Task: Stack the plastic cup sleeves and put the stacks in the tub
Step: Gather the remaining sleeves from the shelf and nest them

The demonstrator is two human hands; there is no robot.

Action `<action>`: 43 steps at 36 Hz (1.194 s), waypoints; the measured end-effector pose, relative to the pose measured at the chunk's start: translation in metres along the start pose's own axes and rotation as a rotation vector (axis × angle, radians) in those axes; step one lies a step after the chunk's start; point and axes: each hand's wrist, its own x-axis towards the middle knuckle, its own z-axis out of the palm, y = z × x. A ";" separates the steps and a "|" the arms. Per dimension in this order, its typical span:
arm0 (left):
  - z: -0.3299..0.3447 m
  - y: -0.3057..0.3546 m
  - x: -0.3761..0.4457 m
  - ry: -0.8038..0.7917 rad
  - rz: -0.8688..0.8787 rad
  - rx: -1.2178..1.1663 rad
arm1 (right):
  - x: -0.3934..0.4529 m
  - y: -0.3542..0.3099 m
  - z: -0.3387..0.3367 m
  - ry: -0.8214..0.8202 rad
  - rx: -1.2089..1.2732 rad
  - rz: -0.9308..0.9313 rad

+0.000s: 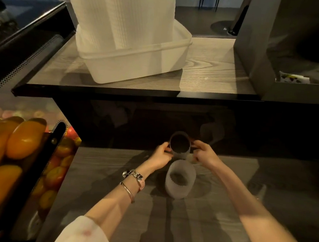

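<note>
Head view: held one clear sleeve [179,146] between left hand [162,156] and right hand [205,152], fingers curled round it, right above the stack [180,178] for dropping on; tub [140,61] far behind stack.

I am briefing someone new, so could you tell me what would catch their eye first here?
The tall white stacks rising from the tub on the upper shelf. Then the orange fruit at lower left, and both hands, left hand and right hand, gripping a cup sleeve above another sleeve.

Your left hand [161,155] and right hand [206,154] pinch one cup sleeve [179,146] above another [180,178] (upright on the bench [213,222]); tub [140,61] beyond.
</note>
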 end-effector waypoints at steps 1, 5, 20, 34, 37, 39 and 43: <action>0.001 -0.005 0.000 -0.008 -0.010 0.024 | 0.000 0.003 0.001 -0.025 -0.058 0.012; 0.002 -0.020 -0.002 -0.052 -0.048 -0.013 | 0.000 0.015 0.000 -0.167 -0.217 0.120; 0.004 -0.016 0.011 0.084 0.048 0.061 | 0.006 0.031 0.006 -0.076 -0.105 -0.065; -0.024 0.033 -0.051 0.087 0.292 -0.083 | -0.047 -0.024 0.002 -0.025 0.073 -0.276; -0.022 0.025 -0.072 0.029 0.330 -0.108 | -0.066 -0.020 0.000 -0.042 0.052 -0.319; -0.020 0.017 -0.085 -0.007 0.340 -0.130 | -0.078 -0.014 0.000 -0.043 0.021 -0.331; -0.011 0.001 -0.098 0.003 0.389 -0.071 | -0.095 0.001 0.001 -0.048 0.026 -0.386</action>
